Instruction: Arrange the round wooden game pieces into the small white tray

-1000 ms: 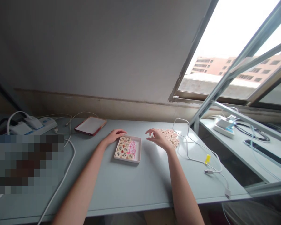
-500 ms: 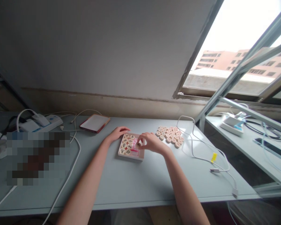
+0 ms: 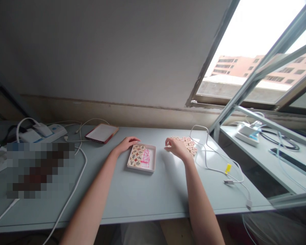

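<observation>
The left hand [image 3: 127, 143] rests flat, fingers apart, on the shallow pale square tray [image 3: 151, 164] at its far corner. The right hand [image 3: 175, 148] curls over loose round wooden discs [image 3: 190, 145]; whether it grips one is unclear.

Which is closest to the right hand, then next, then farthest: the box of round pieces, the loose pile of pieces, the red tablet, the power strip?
1. Loose pile of pieces: partly under the right hand.
2. Box: just left of the hand.
3. Red tablet: farther left, near the wall.
4. Power strip: far left.
</observation>
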Available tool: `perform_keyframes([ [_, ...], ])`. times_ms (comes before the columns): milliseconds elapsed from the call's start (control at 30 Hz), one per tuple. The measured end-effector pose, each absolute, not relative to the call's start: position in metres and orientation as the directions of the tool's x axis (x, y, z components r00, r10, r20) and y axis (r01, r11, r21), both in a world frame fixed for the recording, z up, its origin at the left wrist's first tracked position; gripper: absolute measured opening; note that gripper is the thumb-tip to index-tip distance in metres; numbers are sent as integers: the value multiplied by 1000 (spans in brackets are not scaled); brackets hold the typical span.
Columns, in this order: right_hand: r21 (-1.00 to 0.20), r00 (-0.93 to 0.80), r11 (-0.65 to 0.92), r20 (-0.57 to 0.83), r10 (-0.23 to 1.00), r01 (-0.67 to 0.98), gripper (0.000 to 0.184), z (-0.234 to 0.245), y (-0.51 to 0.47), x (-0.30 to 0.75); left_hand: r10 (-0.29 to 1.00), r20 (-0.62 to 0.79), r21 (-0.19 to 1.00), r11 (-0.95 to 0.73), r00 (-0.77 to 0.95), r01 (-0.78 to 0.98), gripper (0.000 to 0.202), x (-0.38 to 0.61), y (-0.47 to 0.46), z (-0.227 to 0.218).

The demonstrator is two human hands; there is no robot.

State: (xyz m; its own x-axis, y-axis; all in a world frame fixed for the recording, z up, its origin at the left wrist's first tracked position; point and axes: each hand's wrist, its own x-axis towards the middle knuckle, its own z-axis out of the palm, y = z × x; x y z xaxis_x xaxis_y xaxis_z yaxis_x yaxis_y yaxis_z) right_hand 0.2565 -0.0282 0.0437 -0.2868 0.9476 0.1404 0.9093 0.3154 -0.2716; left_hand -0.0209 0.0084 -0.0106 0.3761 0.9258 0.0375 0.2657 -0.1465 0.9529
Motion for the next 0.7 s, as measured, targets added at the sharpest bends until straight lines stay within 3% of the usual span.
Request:
perform_keyframes([
  [67, -282, -414, 457, 200, 888, 844, 10, 42, -31, 234, 923, 42, 950, -155, 383, 270, 33, -21, 9, -11],
  [167, -181, -531, 593, 296, 794, 785, 19, 33, -38, 198, 913, 49, 943, -176, 406, 283, 32, -22, 9, -9],
  [333, -35, -582, 618, 301, 756, 785, 22, 19, -45, 170, 891, 43, 936, -194, 451, 294, 32, -21, 6, -5],
  [500, -119, -465, 538, 369, 804, 835, 21, 22, -39, 178, 892, 57, 938, -202, 448, 283, 32, -21, 6, -7],
  [700, -205, -115, 256, 524, 844, 945, 20, 22, -5, 214, 896, 19, 942, -165, 444, 292, 34, -21, 5, -6],
])
